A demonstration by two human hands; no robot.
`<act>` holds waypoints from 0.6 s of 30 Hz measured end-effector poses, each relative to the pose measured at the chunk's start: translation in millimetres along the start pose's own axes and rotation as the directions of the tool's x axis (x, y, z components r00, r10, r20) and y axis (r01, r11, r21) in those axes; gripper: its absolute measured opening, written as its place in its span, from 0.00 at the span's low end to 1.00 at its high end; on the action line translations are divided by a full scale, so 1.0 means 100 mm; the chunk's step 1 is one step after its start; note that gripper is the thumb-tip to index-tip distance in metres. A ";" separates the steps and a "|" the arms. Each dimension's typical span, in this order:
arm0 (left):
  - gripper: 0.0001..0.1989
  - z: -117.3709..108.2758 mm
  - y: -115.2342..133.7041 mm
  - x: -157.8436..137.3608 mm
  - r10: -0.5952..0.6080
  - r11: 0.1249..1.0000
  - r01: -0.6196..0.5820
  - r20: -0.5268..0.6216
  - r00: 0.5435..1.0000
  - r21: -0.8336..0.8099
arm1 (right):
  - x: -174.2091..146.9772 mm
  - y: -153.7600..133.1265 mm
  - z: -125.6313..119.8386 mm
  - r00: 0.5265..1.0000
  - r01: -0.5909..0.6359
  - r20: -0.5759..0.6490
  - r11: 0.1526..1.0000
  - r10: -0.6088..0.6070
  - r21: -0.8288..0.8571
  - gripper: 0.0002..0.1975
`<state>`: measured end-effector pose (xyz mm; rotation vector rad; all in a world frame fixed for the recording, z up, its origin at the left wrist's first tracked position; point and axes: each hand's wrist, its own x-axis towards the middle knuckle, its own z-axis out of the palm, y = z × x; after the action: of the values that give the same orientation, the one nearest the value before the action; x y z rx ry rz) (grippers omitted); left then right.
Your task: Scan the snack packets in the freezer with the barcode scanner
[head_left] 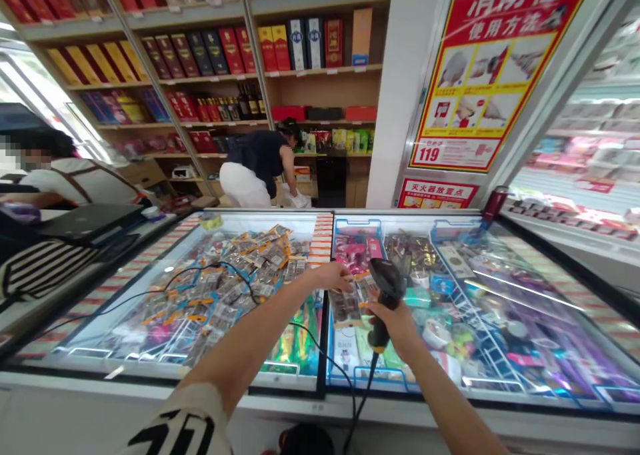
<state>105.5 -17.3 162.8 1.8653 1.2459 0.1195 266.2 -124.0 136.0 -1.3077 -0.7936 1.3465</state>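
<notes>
A black handheld barcode scanner (387, 285) is gripped in my right hand (395, 321), fingers wrapped round its handle and its head tilted up and to the left. Its cable drops toward the front edge of the freezer. My left hand (336, 276) is closed, gripping the top of a small dark snack packet (345, 306) just left of the scanner. Fingertip detail there is slightly blurred. Many similar packets (265, 248) with orange and blue edges are heaped on the left glass lid.
A glass-topped chest freezer (320, 405) spans the front, with packaged goods inside. A bag with black stripes (45, 275) and a dark case (90, 221) lie left. One person (255, 165) bends by the shelves; another (75, 178) is at left. A dark red bottle (495, 203) stands at the back right.
</notes>
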 end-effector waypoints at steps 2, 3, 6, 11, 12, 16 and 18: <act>0.12 0.10 0.17 0.06 0.037 0.992 -0.035 0.020 0.999 -0.124 | 0.07 0.03 0.05 0.998 0.007 -0.067 0.992 -0.016 -0.127 0.16; 0.13 0.13 0.23 0.07 0.047 0.982 -0.044 0.010 0.999 -0.182 | 0.08 0.04 0.05 0.995 0.005 -0.096 0.984 -0.022 -0.177 0.14; 0.15 0.16 0.29 0.06 0.036 0.933 -0.059 -0.072 0.997 -0.354 | 0.09 0.07 0.03 0.993 -0.010 -0.114 0.981 -0.013 -0.196 0.11; 0.20 0.38 0.19 -0.19 -0.023 0.735 -0.089 -0.155 0.988 -0.673 | 0.18 0.09 0.02 0.993 -0.018 -0.120 1.000 0.019 0.005 0.12; 0.21 0.45 0.15 -0.23 -0.036 0.691 -0.093 -0.162 0.986 -0.717 | 0.21 0.09 0.03 0.991 -0.012 -0.134 1.000 0.015 0.027 0.12; 0.18 0.52 -0.12 -0.24 -0.146 0.547 -0.159 -0.281 0.949 -0.822 | 0.22 -0.02 0.07 0.999 0.004 -0.048 0.999 -0.002 0.044 0.15; 0.17 0.36 -0.30 -0.16 -0.212 0.496 -0.207 -0.348 0.913 -0.843 | 0.12 -0.09 0.09 0.997 -0.027 0.067 0.999 0.025 0.024 0.15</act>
<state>94.4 -47.9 125.1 0.9153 1.1135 1.0207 261.9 -108.5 142.7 -1.2631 -0.8052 1.4231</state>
